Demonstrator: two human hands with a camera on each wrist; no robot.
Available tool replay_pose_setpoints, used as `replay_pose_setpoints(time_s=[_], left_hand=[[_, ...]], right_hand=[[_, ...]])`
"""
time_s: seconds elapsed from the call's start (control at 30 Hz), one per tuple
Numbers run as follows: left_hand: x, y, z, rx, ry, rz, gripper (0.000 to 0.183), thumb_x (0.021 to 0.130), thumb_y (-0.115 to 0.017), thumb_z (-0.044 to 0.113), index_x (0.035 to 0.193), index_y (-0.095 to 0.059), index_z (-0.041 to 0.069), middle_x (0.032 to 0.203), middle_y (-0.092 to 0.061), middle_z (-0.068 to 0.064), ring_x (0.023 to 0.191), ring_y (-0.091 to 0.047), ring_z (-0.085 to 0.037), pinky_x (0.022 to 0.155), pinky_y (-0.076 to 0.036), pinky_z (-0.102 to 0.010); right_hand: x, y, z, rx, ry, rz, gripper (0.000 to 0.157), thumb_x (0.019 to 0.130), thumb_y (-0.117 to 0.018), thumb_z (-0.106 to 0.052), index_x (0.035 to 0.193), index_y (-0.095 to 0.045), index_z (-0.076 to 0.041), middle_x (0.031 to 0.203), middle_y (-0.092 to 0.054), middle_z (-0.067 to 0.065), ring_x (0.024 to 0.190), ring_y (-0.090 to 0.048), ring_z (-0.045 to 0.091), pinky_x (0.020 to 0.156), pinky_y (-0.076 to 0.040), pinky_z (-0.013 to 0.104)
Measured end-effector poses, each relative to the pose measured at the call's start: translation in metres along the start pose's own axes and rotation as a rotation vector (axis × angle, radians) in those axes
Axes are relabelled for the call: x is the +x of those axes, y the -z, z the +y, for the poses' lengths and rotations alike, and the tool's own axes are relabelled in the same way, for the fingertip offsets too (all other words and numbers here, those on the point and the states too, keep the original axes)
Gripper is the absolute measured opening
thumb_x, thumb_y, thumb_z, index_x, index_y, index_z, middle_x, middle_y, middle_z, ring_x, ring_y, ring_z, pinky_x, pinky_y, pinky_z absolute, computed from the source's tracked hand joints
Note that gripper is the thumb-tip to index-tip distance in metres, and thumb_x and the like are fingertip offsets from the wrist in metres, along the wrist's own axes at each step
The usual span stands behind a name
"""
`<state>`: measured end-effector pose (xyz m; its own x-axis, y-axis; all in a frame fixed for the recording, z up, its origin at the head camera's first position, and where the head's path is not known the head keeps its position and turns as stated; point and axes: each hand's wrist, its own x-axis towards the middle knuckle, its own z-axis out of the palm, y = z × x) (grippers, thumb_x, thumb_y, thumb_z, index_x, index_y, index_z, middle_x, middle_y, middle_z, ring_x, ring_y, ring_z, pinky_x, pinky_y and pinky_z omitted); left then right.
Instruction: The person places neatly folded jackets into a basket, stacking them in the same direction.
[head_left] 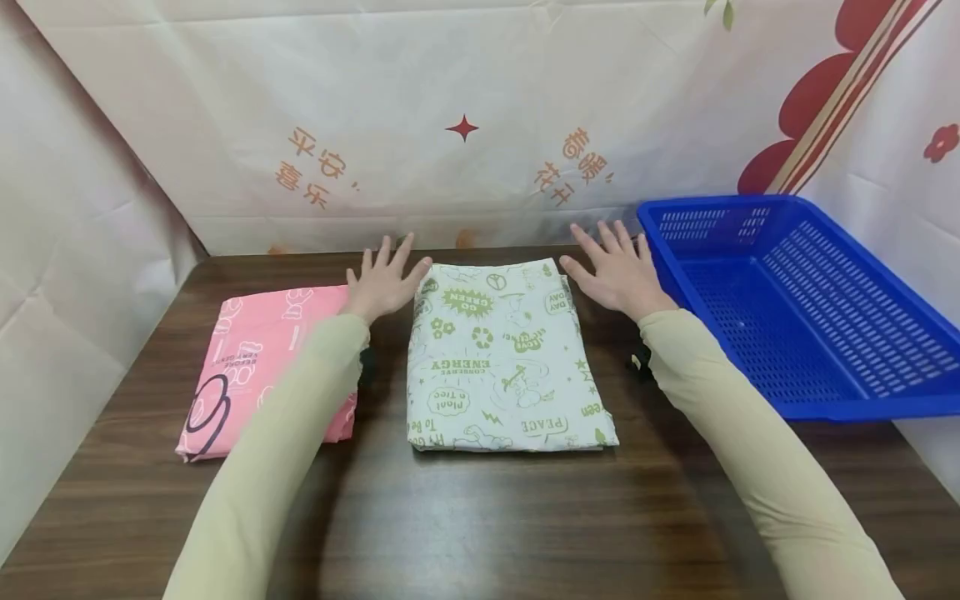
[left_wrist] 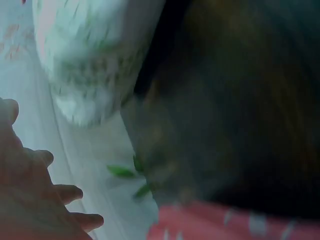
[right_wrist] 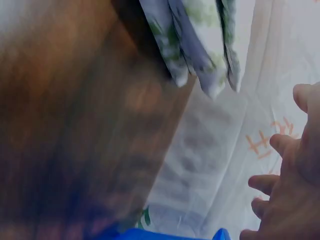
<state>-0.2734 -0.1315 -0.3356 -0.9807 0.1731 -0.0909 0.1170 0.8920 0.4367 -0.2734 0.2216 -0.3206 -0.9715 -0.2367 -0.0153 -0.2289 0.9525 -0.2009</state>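
A folded white cloth with green print (head_left: 510, 358) lies flat in the middle of the brown table. My left hand (head_left: 384, 283) is just off its far left corner, fingers spread and thumb towards the cloth. Off the far right corner is my right hand (head_left: 617, 271), also with spread fingers. Neither hand holds anything; whether the left thumb touches the cloth I cannot tell. In the right wrist view, the white cloth's folded layers (right_wrist: 200, 45) show at its edge. A folded pink cloth (head_left: 247, 367) lies to the left, partly hidden under my left sleeve.
A blue plastic basket (head_left: 750, 354) with slotted sides stands on the right, close to my right hand; nothing shows inside it. Behind the table (head_left: 480, 517) hangs a pale printed curtain (head_left: 405, 75). Both wrist views are blurred.
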Motion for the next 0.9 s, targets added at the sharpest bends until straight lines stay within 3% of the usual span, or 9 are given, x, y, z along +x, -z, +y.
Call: replay_pose_setpoints(time_s=[0.27,0.43,0.6,0.77,0.9], left_hand=[[-0.006,-0.018,0.017,-0.081,-0.054,-0.075,0.073,0.097,-0.023,0.064,0.156,0.004,0.029,0.159,0.011,-0.014,0.143,0.006,-0.043,0.106,0.0,-0.068],[-0.017,-0.029,0.015,-0.088,-0.048,-0.107,0.076,0.097,-0.025,0.065,0.155,0.006,0.029,0.157,0.017,-0.019,0.142,0.003,-0.045,0.107,-0.008,-0.067],[-0.03,-0.034,0.013,-0.197,-0.023,-0.168,0.077,0.098,-0.031,0.06,0.155,0.009,0.028,0.155,0.021,-0.023,0.141,0.004,-0.048,0.107,-0.012,-0.066],[-0.044,-0.033,0.017,-0.198,-0.023,-0.24,0.079,0.099,-0.034,0.055,0.154,0.013,0.024,0.154,0.016,-0.028,0.139,0.002,-0.052,0.108,-0.011,-0.065],[-0.054,-0.031,0.017,-0.184,-0.048,-0.267,0.082,0.099,-0.038,0.053,0.154,0.014,0.022,0.154,0.0,-0.033,0.138,-0.004,-0.055,0.107,-0.012,-0.065]], right_hand=[[-0.014,-0.019,-0.006,0.064,0.071,-0.082,0.071,0.099,-0.025,-0.062,0.157,-0.006,-0.025,0.158,-0.006,0.022,0.144,0.007,0.035,0.11,0.006,0.058],[-0.024,-0.029,-0.008,0.101,0.125,-0.095,0.068,0.1,-0.027,-0.058,0.157,-0.01,-0.024,0.157,-0.014,0.023,0.144,-0.002,0.038,0.111,0.0,0.059],[-0.033,-0.036,-0.009,0.122,0.179,-0.119,0.067,0.101,-0.029,-0.057,0.157,-0.011,-0.026,0.156,-0.02,0.02,0.143,-0.008,0.042,0.109,-0.005,0.063],[-0.044,-0.043,-0.01,0.184,0.2,-0.156,0.066,0.1,-0.031,-0.058,0.156,-0.009,-0.031,0.157,-0.022,0.012,0.142,-0.011,0.044,0.105,-0.01,0.069],[-0.054,-0.05,-0.009,0.221,0.246,-0.142,0.065,0.101,-0.036,-0.054,0.156,-0.012,-0.028,0.156,-0.026,0.008,0.139,-0.019,0.044,0.104,-0.015,0.068]])
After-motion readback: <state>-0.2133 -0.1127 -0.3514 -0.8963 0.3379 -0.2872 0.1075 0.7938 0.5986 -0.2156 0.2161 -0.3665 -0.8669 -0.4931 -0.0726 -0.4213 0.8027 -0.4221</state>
